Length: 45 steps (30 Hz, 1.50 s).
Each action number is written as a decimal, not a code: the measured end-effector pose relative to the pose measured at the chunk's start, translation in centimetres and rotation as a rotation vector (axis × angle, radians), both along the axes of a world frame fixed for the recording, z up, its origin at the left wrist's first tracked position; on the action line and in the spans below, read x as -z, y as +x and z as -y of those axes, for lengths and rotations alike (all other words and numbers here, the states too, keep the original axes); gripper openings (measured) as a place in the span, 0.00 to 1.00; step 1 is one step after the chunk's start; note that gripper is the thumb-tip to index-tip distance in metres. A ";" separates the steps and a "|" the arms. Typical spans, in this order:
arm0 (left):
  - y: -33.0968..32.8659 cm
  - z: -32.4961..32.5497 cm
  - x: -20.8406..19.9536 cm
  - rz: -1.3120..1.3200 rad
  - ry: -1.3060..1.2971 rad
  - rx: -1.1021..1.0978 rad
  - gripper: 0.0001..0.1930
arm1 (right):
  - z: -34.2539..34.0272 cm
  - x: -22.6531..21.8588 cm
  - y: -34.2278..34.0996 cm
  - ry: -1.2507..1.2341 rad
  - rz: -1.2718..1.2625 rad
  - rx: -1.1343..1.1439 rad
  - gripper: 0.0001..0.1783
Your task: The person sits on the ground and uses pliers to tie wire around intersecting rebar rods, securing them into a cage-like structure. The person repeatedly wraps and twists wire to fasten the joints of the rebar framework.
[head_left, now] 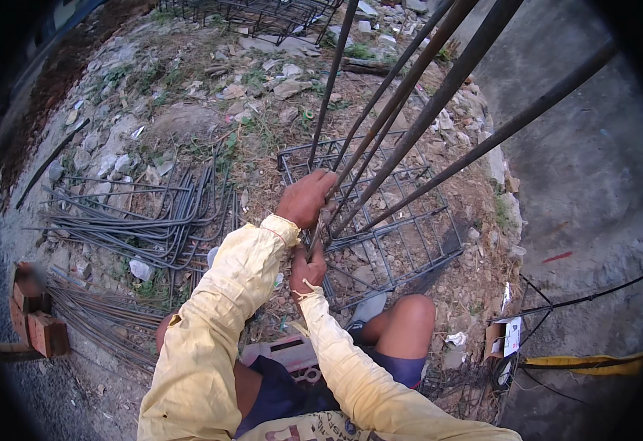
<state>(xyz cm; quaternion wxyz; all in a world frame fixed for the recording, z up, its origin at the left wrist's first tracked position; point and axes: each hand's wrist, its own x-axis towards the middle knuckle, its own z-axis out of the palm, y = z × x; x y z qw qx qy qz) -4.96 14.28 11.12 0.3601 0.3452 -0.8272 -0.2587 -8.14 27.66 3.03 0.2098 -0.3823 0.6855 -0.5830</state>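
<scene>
Several long steel bars (pixel 435 104) rise at a slant from a square mat of tied rebar (pixel 391 250) on the ground. Near their foot, my left hand (pixel 304 200) is closed, its fingers curled against one of the bars. Just below it, my right hand (pixel 309 270) is closed round a thin, dark piece pointing up toward the bars' base; what it is, I cannot make out. Both forearms are in pale yellow sleeves. Between my bent legs lies a greyish-pink, block-like object (pixel 284 353), partly covered by my arms.
To the left lie a heap of bent rebar pieces (pixel 171 213) and a bundle of thin rods (pixel 105 301). Red bricks (pixel 47 334) stand beyond them. Another rebar cage (pixel 262 16) sits at the far end. On the right are a small open box (pixel 503 336), black cables and a yellow strap (pixel 593 363).
</scene>
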 end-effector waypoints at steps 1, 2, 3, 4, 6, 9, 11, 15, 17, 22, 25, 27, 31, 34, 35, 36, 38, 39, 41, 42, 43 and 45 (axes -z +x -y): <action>-0.6 -0.2 -0.2 0.013 -0.013 -0.034 0.18 | -0.2 -0.1 -0.1 0.028 0.011 0.000 0.22; -1.0 -0.4 -0.2 0.027 -0.026 -0.069 0.19 | -0.3 -0.2 -0.2 0.026 0.001 0.000 0.22; -1.2 -0.4 -0.1 0.031 -0.015 -0.067 0.20 | -0.4 -0.4 -0.4 0.025 -0.010 0.000 0.22; -1.1 -0.4 0.2 0.035 -0.003 -0.070 0.20 | -0.5 -0.6 -0.4 0.025 -0.020 -0.005 0.22; -1.2 -0.3 0.9 -0.007 -0.024 -0.099 0.22 | -0.8 -0.8 -0.6 0.030 -0.032 -0.041 0.22; -1.6 -0.4 1.2 -0.130 -0.106 -0.146 0.23 | -0.9 -0.4 -1.1 0.015 -0.026 -0.060 0.22; -1.9 -0.4 1.1 -0.195 -0.129 -0.143 0.24 | -1.0 -0.3 -1.3 0.034 -0.024 -0.074 0.24; -1.1 0.5 1.2 -0.058 -0.035 0.015 0.22 | -1.0 -0.9 -0.7 0.072 -0.018 -0.099 0.27; -0.2 1.6 1.5 0.033 -0.111 0.136 0.18 | -1.1 -1.0 -0.6 0.070 0.031 -0.082 0.27; 3.6 2.5 0.9 0.056 -0.190 0.263 0.11 | -1.0 -0.9 -0.3 0.113 0.050 -0.072 0.28; 4.7 1.5 1.3 0.023 -0.154 0.280 0.11 | -0.7 -0.7 0.0 0.046 -0.007 -0.065 0.27; 4.4 -0.3 1.1 0.022 -0.086 0.198 0.12 | -0.6 -1.3 0.3 0.096 -0.008 -0.101 0.27; 4.8 -1.1 1.9 -0.042 0.129 0.210 0.12 | -0.5 -1.4 0.5 0.062 -0.086 -0.143 0.28; 5.7 -0.2 3.0 -0.213 0.477 0.336 0.12 | -0.3 -1.1 0.8 0.037 -0.140 -0.133 0.30; 5.9 -0.1 3.1 -0.272 0.610 0.382 0.13 | -0.1 -1.0 1.0 0.025 -0.158 -0.127 0.31; 5.7 0.4 3.1 -0.278 0.743 0.373 0.14 | 0.2 -0.9 1.2 0.013 -0.176 -0.121 0.32; 5.2 1.3 2.3 -0.289 1.013 0.347 0.16 | 0.6 -1.1 1.6 0.034 -0.178 -0.120 0.32; 4.6 1.7 2.9 -0.350 1.069 0.338 0.15 | 0.8 -1.2 1.8 0.065 -0.163 -0.121 0.32; 4.2 1.9 3.5 -0.483 1.251 0.352 0.15 | 1.3 -1.5 2.0 0.098 -0.175 -0.124 0.32; 4.0 2.0 3.8 -0.551 1.342 0.360 0.14 | 1.5 -1.6 2.0 0.086 -0.190 -0.125 0.32; 3.7 2.3 4.2 -0.595 1.425 0.385 0.12 | 1.7 -1.5 2.1 0.076 -0.202 -0.126 0.32; 4.0 3.2 4.9 -0.483 1.547 0.362 0.12 | 1.9 -1.5 2.0 0.061 -0.240 -0.118 0.31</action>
